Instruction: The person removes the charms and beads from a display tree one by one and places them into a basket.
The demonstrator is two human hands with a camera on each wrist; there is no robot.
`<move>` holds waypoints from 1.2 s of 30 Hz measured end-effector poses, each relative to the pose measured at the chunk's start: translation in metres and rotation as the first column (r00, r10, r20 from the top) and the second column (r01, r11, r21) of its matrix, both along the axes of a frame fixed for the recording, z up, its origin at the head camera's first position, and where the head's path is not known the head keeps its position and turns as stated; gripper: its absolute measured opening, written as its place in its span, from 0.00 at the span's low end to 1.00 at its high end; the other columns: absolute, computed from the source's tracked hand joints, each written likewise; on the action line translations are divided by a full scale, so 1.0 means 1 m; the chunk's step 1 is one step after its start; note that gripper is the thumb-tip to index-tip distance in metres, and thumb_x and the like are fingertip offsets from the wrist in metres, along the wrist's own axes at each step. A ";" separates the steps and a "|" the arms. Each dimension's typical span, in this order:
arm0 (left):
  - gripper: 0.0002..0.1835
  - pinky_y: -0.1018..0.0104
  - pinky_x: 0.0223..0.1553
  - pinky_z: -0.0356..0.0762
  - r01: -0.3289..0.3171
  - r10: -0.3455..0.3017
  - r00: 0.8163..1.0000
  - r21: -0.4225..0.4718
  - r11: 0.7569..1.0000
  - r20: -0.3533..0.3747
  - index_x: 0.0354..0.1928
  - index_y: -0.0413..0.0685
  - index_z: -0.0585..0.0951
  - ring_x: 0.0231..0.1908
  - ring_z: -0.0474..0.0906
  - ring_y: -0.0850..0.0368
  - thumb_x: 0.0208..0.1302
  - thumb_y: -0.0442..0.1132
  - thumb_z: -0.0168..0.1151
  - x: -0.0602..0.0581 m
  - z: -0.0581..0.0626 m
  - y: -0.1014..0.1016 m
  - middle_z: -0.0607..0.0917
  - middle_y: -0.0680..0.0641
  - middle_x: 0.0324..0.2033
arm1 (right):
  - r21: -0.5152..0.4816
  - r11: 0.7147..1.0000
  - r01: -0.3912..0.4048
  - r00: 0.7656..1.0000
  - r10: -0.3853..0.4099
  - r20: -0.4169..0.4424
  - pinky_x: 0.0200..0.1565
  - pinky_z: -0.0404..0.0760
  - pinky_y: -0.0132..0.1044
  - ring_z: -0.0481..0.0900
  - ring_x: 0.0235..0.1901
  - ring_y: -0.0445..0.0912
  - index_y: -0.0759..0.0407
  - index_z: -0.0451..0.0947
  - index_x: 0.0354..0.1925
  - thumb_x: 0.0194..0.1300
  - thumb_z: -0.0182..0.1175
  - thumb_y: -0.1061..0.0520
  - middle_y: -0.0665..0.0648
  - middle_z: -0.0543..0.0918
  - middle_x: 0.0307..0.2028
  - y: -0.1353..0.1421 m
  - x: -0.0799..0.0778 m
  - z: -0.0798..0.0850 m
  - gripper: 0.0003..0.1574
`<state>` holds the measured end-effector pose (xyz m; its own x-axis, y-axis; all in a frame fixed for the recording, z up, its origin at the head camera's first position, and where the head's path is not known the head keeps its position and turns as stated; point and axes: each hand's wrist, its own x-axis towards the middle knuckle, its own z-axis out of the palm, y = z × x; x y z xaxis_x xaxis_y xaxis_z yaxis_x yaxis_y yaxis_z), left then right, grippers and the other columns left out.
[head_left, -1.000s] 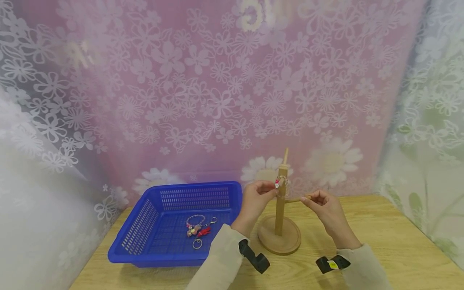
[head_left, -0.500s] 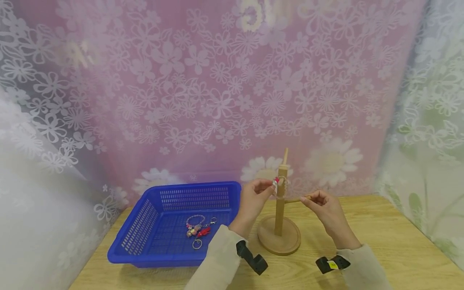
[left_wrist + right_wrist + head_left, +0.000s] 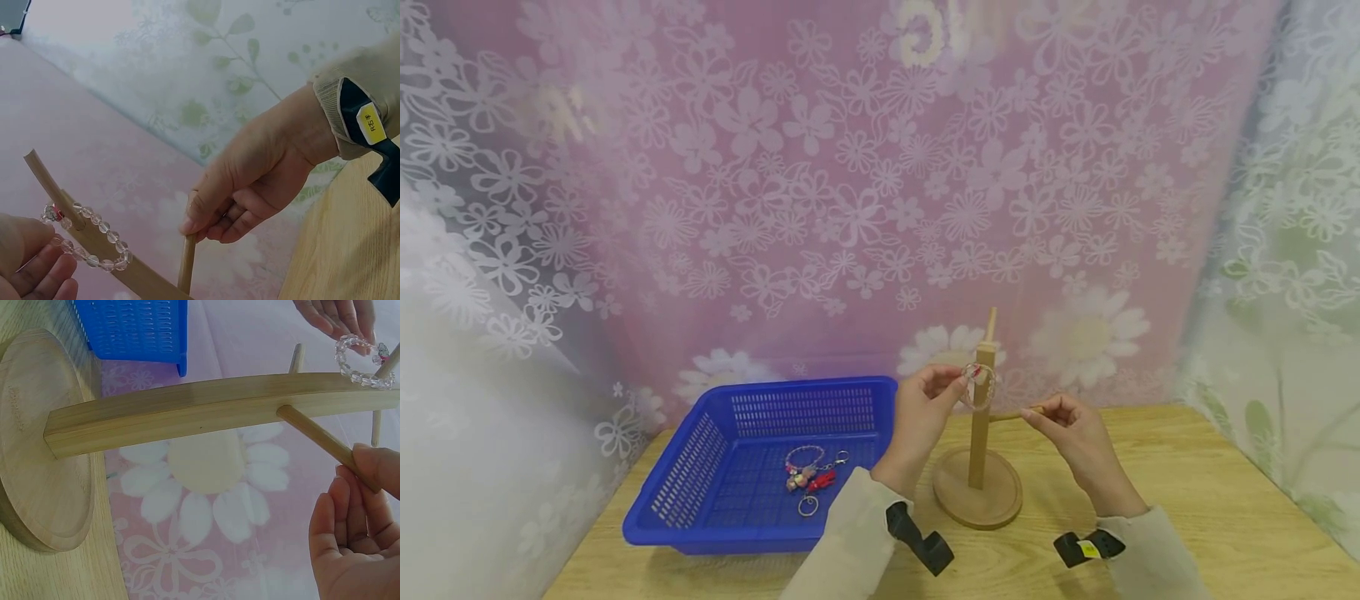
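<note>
My left hand [image 3: 925, 408] pinches a bracelet of clear round beads [image 3: 107, 265] between thumb and fingers. The bracelet carries a small red and silver charm [image 3: 57, 213] and is right at a peg near the top of a wooden stand [image 3: 979, 450]. In the right wrist view the bead loop overlaps the upper post. With thumb and fingers, my right hand [image 3: 1075, 433] grips the end of a lower wooden peg [image 3: 319, 437] that sticks out from the post. The stand stands upright on its round base [image 3: 44, 437].
A blue plastic basket [image 3: 730, 537] stands left of the stand on the wood-grain table [image 3: 1195, 500]. Inside lie a pink beaded bracelet [image 3: 805, 447], a red charm [image 3: 822, 479] and a metal ring [image 3: 808, 505]. Behind hangs a pink flowered curtain [image 3: 850, 208].
My left hand has shifted slightly left and up, turning the bead bracelet so its loop shows rounder and its charm sits higher. My right hand stays on the peg.
</note>
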<state>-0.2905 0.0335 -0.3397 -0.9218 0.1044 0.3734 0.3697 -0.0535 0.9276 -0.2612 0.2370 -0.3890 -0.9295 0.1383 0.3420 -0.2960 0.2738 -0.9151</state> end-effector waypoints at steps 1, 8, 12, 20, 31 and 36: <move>0.07 0.74 0.38 0.75 -0.001 0.001 1.000 0.005 1.000 -0.001 0.39 0.38 0.83 0.32 0.77 0.67 0.59 0.33 0.64 0.000 0.000 0.000 0.86 0.41 0.36 | 0.002 1.000 -0.001 1.000 0.001 0.000 0.36 0.75 0.28 0.75 0.31 0.37 0.68 0.74 0.34 0.63 0.62 0.56 0.41 0.77 0.30 0.000 0.000 0.000 0.13; 0.07 0.73 0.39 0.77 -0.003 0.004 1.000 0.029 1.000 -0.017 0.39 0.39 0.83 0.32 0.78 0.68 0.59 0.33 0.64 0.004 0.007 -0.001 0.86 0.43 0.36 | 0.005 1.000 -0.004 1.000 0.004 -0.001 0.35 0.75 0.29 0.75 0.31 0.38 0.68 0.74 0.35 0.63 0.62 0.57 0.41 0.77 0.30 0.000 -0.001 0.000 0.14; 0.07 0.73 0.39 0.77 -0.011 0.012 0.999 0.027 1.000 -0.030 0.39 0.39 0.84 0.32 0.78 0.68 0.60 0.34 0.64 0.006 0.010 -0.002 0.86 0.43 0.35 | 0.004 1.000 -0.007 1.000 0.007 -0.002 0.33 0.74 0.29 0.73 0.30 0.37 0.69 0.74 0.36 0.63 0.62 0.56 0.42 0.76 0.29 -0.001 -0.001 0.000 0.15; 0.08 0.75 0.37 0.76 0.003 -0.002 1.000 0.050 0.999 -0.019 0.40 0.39 0.83 0.32 0.78 0.67 0.60 0.34 0.64 0.009 0.017 -0.003 0.86 0.41 0.37 | 0.011 1.000 -0.005 1.000 0.005 -0.015 0.34 0.74 0.29 0.74 0.30 0.37 0.68 0.74 0.35 0.63 0.62 0.57 0.42 0.76 0.30 -0.002 -0.003 0.001 0.13; 0.08 0.75 0.40 0.76 0.026 -0.024 1.000 0.087 0.996 -0.017 0.40 0.37 0.83 0.33 0.78 0.65 0.60 0.34 0.64 0.012 0.024 -0.004 0.85 0.40 0.37 | 0.004 1.000 -0.010 1.000 0.010 -0.019 0.34 0.75 0.29 0.74 0.30 0.38 0.68 0.75 0.34 0.62 0.63 0.57 0.41 0.77 0.30 -0.002 -0.002 0.002 0.13; 0.08 0.74 0.40 0.76 0.031 -0.029 0.999 0.097 0.995 -0.021 0.40 0.37 0.83 0.34 0.78 0.65 0.60 0.34 0.64 0.014 0.026 -0.005 0.85 0.41 0.37 | 0.002 1.000 -0.013 1.000 0.013 -0.023 0.36 0.75 0.29 0.75 0.31 0.39 0.69 0.74 0.35 0.62 0.63 0.56 0.41 0.77 0.30 -0.003 -0.002 0.002 0.14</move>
